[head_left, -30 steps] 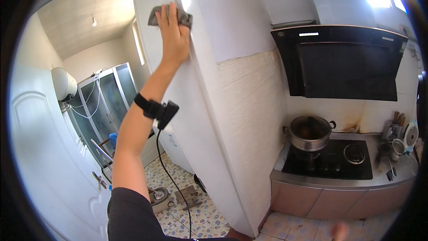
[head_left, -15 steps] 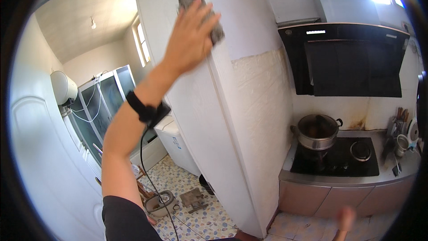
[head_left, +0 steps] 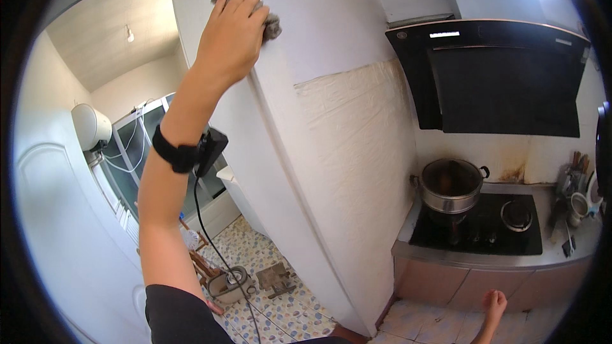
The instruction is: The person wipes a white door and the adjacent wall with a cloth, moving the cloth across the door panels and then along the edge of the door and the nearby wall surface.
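Note:
High in the view, my left hand point(head_left: 233, 41) presses a crumpled grey cloth point(head_left: 272, 28) against the upper part of the white door frame point(head_left: 280, 121). Its fingers lie bent over the cloth, which sticks out past them on both sides. A black strap point(head_left: 172, 150) with a small dark device and a cable circles my left forearm. Low on the right, my right hand point(head_left: 494, 304) hangs in front of the lower cabinets with its fingers curled in. Nothing shows in it.
A steel pot point(head_left: 450, 200) stands on the black hob point(head_left: 503, 242) under a dark range hood point(head_left: 503, 83). On the left is a white door point(head_left: 70, 204). Through the doorway, a beige basin point(head_left: 220, 290) and a dustpan-like grey thing point(head_left: 275, 279) lie on the patterned floor.
My left hand and the cloth have moved up and left in the picture, still against the frame. The view has shifted somewhat. My right hand, blurred before, now shows sharply.

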Tool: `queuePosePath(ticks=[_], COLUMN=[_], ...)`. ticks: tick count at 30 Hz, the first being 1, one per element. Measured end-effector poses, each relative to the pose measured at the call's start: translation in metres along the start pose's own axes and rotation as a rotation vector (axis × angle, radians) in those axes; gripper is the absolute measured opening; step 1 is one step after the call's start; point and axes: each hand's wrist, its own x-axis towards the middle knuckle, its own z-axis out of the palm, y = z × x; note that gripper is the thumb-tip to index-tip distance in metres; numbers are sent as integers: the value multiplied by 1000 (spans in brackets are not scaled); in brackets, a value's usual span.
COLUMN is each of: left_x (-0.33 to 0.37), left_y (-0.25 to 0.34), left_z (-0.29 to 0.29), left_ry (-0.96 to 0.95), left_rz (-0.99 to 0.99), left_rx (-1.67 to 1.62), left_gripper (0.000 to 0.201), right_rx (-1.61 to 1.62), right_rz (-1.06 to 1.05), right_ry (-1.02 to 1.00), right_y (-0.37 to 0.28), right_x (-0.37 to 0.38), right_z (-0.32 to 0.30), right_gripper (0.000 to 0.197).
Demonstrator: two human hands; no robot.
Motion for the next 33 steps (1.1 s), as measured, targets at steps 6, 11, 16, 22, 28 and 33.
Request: queuePosePath(ticks=[6, 11, 16, 22, 28, 33], left_x=[-32, -82, -161, -116, 27, 10], left_y=[55, 141, 211, 151, 16, 25], left_z=[-27, -43, -78, -47, -30, -23], left_ry=[-126, -327, -543, -443, -198, -192], left_rz=[-64, -87, -19, 88, -72, -108], left_rx=[-9, -159, -319, -321, 95, 112], left_gripper=[27, 33, 36, 30, 30, 34], right_rx=[-67, -160, -131, -142, -119, -97], right_rz=[67, 38, 181, 202, 219, 222], right_ry=[-199, -200, -214, -332, -345, -420], right_y=[26, 45, 4, 5, -13, -8], right_x=[74, 116, 99, 127, 117, 113], right_z=[-36, -63, -26, -44, -5, -10], right_gripper=[22, 21, 22, 24, 23, 23])
